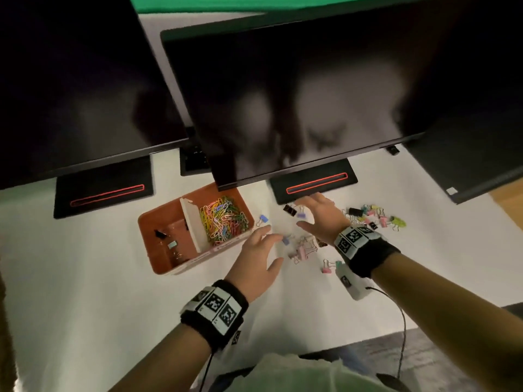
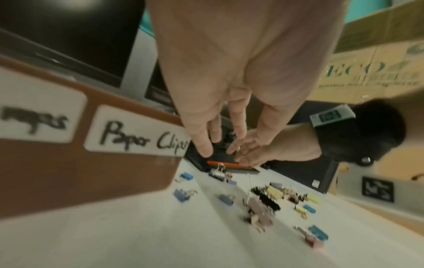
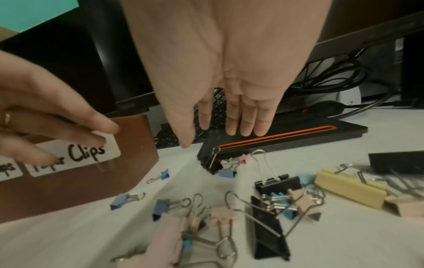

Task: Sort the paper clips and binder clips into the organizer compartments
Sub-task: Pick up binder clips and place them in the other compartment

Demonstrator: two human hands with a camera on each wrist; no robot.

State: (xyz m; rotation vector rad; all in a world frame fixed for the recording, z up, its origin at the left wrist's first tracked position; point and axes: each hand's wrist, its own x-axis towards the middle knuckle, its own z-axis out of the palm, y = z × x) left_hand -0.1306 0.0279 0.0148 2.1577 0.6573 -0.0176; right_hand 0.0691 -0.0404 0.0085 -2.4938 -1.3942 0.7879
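Observation:
A brown organizer (image 1: 158,258) stands left of centre on the white desk; its right compartment, labelled "Paper Clips" (image 2: 137,137), holds a heap of coloured paper clips (image 1: 223,219), and its left compartments hold a few binder clips (image 1: 171,244). Loose binder clips (image 1: 304,248) in pink, blue, black and yellow lie to its right. My left hand (image 1: 263,250) hovers open beside the organizer's right wall, holding nothing. My right hand (image 1: 317,216) is open with straight fingers above the clip pile (image 3: 263,204), empty. More clips (image 1: 376,217) lie farther right.
Two dark monitors (image 1: 283,94) overhang the desk, their black stands (image 1: 314,183) just behind the clips. A keyboard (image 1: 195,161) sits behind the organizer. A white sensor box with a cable (image 1: 351,281) hangs by my right wrist. A cardboard box (image 2: 367,72) stands at the right.

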